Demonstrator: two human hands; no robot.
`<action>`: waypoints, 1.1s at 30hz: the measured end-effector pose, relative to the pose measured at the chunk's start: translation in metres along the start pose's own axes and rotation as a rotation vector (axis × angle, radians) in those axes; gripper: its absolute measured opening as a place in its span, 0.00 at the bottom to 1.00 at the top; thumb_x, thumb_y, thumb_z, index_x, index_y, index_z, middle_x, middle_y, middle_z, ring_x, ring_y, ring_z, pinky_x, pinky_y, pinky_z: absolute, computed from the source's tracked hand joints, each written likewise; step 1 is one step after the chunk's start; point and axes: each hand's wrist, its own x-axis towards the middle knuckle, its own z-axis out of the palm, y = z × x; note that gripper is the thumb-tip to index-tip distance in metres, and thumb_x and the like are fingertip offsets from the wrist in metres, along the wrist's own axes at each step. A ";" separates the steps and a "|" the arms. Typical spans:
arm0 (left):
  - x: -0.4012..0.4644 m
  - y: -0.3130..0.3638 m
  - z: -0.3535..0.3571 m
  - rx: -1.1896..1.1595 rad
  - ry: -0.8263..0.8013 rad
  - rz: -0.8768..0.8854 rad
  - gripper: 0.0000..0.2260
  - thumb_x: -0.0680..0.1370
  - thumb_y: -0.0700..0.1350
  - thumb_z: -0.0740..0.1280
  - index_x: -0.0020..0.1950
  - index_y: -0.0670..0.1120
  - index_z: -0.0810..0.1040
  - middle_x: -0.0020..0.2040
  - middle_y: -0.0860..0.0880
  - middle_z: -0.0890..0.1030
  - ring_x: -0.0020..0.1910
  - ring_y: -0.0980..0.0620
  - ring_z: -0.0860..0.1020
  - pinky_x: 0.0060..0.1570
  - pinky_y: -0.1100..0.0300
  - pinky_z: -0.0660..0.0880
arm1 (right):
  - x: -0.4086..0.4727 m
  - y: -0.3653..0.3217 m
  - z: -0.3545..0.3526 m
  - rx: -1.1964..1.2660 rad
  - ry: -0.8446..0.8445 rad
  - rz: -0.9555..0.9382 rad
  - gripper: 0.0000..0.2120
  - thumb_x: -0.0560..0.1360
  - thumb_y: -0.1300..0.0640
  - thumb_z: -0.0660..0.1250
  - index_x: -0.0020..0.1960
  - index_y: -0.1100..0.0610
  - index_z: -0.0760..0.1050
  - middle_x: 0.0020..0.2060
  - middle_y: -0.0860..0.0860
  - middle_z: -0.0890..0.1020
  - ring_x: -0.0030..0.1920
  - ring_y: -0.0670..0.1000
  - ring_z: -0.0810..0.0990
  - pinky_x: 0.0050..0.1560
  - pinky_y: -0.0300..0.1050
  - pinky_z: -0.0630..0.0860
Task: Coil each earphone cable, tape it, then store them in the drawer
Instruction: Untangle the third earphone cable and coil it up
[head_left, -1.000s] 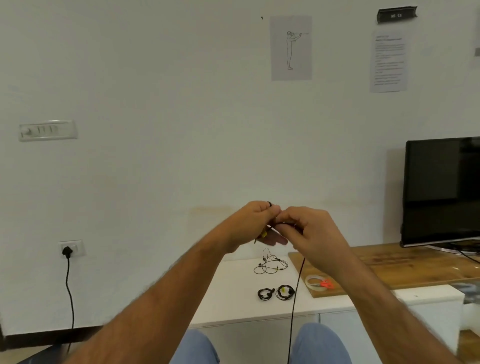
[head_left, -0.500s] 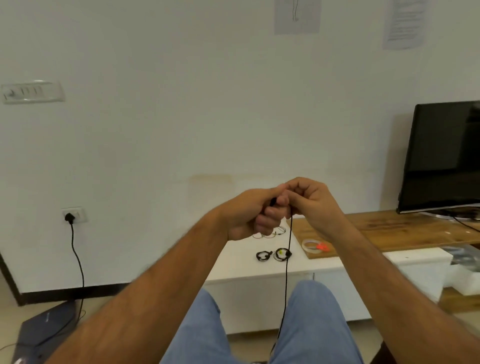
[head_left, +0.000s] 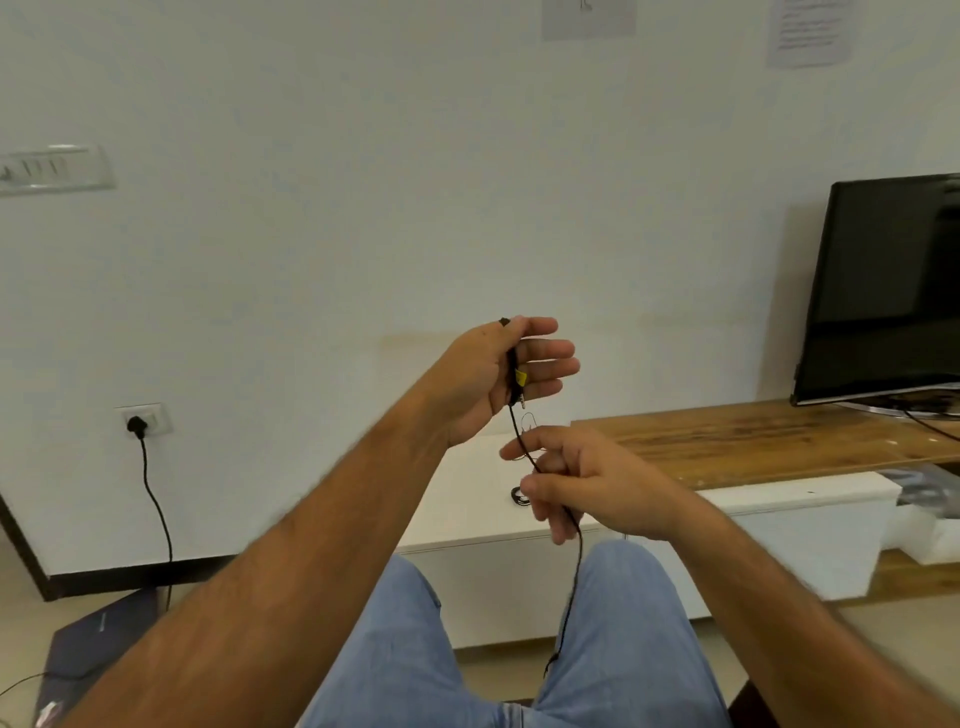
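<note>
My left hand (head_left: 493, 379) is raised in front of the wall, its fingers stretched out to the right. Its thumb pins the top end of a black earphone cable (head_left: 574, 582) against the palm. A yellow tag (head_left: 521, 376) and the jack show just below that grip. My right hand (head_left: 592, 483) is lower and pinches the same cable in curled fingers. From there the cable hangs down between my knees. A coiled black earphone (head_left: 519, 496) lies on the white cabinet (head_left: 467, 504), half hidden by my right hand. A thin loose cable loop (head_left: 527, 420) shows behind it.
A wooden board (head_left: 753, 441) lies on the cabinet's right part, with a black TV (head_left: 893, 291) standing on it. A plugged wall socket (head_left: 143, 420) is at the left, its cord running down to a dark flat box (head_left: 98, 639) on the floor.
My hands were together at the cable's end; now they are apart. My right hand has slid down the cable, and my left hand's fingers have straightened.
</note>
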 end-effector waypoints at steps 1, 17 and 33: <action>0.000 -0.001 0.000 0.045 0.006 0.003 0.16 0.85 0.46 0.50 0.58 0.41 0.74 0.46 0.45 0.84 0.48 0.46 0.83 0.52 0.53 0.79 | -0.003 -0.005 -0.003 -0.048 -0.002 0.008 0.12 0.80 0.58 0.64 0.63 0.52 0.73 0.35 0.53 0.83 0.33 0.54 0.83 0.37 0.47 0.80; -0.015 -0.016 0.015 0.489 -0.222 -0.377 0.32 0.80 0.65 0.45 0.44 0.43 0.76 0.32 0.47 0.76 0.31 0.50 0.76 0.32 0.60 0.74 | -0.005 -0.011 -0.033 -0.311 0.599 -0.399 0.09 0.71 0.65 0.73 0.43 0.52 0.78 0.33 0.45 0.81 0.38 0.46 0.80 0.41 0.35 0.75; -0.004 0.001 0.020 -0.041 -0.223 -0.178 0.13 0.82 0.43 0.50 0.49 0.42 0.73 0.34 0.48 0.77 0.34 0.48 0.76 0.35 0.58 0.74 | 0.016 0.013 0.003 0.480 0.379 -0.130 0.08 0.81 0.64 0.59 0.46 0.61 0.76 0.34 0.57 0.82 0.33 0.53 0.81 0.40 0.50 0.79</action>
